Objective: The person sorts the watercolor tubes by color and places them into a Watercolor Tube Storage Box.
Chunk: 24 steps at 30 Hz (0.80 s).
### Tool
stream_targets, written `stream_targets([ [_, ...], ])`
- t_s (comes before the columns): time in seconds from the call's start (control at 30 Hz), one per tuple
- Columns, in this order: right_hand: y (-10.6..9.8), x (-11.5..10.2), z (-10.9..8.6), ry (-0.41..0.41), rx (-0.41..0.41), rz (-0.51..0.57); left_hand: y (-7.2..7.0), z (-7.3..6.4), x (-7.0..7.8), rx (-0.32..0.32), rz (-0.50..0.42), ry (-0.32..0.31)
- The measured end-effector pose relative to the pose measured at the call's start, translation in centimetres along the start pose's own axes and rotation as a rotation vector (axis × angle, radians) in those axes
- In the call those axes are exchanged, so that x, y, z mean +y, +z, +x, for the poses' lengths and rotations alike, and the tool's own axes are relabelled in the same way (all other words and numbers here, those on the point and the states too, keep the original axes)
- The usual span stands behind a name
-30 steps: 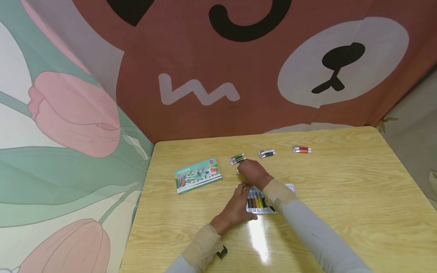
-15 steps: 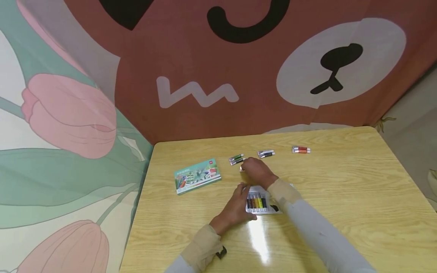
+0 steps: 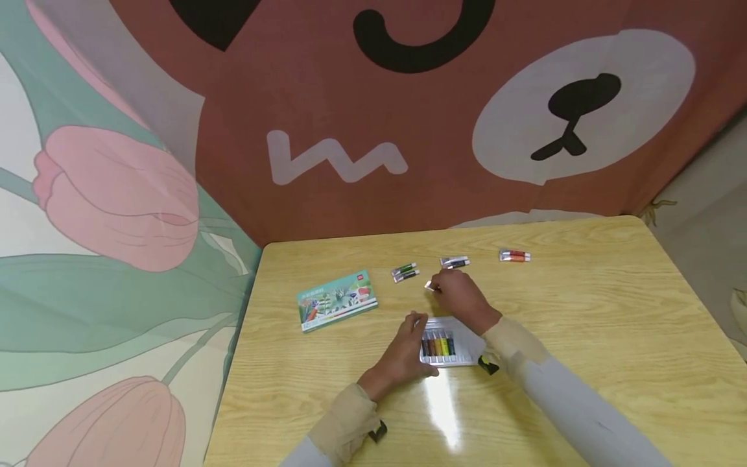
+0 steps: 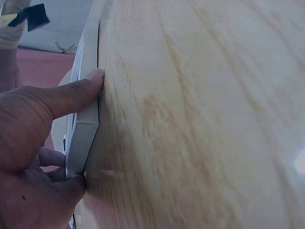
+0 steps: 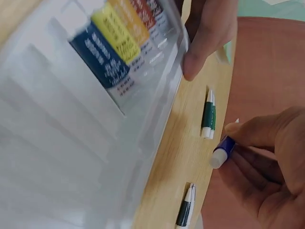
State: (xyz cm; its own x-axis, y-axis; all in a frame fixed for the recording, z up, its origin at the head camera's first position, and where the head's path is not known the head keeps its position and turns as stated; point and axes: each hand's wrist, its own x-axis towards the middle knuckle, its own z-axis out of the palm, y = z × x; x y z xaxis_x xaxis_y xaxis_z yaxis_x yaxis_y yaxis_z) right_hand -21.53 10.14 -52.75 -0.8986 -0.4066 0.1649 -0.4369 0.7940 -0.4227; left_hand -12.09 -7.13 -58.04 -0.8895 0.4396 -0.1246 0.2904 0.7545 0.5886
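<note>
A shallow white tray (image 3: 465, 342) of paint tubes lies on the wooden table. My left hand (image 3: 399, 360) grips its left end, with thumb and fingers on opposite edges; in the left wrist view the thumb presses the tray's side wall (image 4: 86, 131). Several tubes fill the tray's left part, among them a yellow tube (image 5: 116, 32) and a dark blue tube (image 5: 100, 57); the slots to their right are bare. Just beyond the tray's far edge, my right hand (image 3: 463, 298) pinches a blue-labelled paint tube (image 5: 224, 150) by its body, white cap sticking out.
Beyond the tray lie a pair of green tubes (image 3: 405, 272), a pair with white and black labels (image 3: 455, 263) and a red pair (image 3: 515, 256). A teal paint box (image 3: 338, 302) lies left of them. A printed cloth (image 3: 350, 207) hangs behind the table.
My right hand has moved right, away from the green tubes, with the paint tube still in its fingers. More of the tray shows now. My left hand stays on the tray.
</note>
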Motion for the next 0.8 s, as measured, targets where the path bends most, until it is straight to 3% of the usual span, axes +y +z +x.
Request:
stream_targets([
  [0.3,-0.9,-0.6,-3.0,0.222,-0.013,0.198,0.2,0.2,0.0,-0.022,-0.01,-0.029],
  [0.43,-1.1,-0.8,-4.2,0.254,0.004,0.216,0.2,0.2,0.0,-0.017,-0.01,-0.025],
  [0.6,-1.1,-0.9,-5.9,0.292,-0.04,0.238,0.2,0.2,0.0,-0.009,-0.019,-0.015],
  [0.8,0.1,-0.8,-7.7,0.348,-0.055,0.272,0.2,0.2,-0.1,0.001,-0.013,0.002],
])
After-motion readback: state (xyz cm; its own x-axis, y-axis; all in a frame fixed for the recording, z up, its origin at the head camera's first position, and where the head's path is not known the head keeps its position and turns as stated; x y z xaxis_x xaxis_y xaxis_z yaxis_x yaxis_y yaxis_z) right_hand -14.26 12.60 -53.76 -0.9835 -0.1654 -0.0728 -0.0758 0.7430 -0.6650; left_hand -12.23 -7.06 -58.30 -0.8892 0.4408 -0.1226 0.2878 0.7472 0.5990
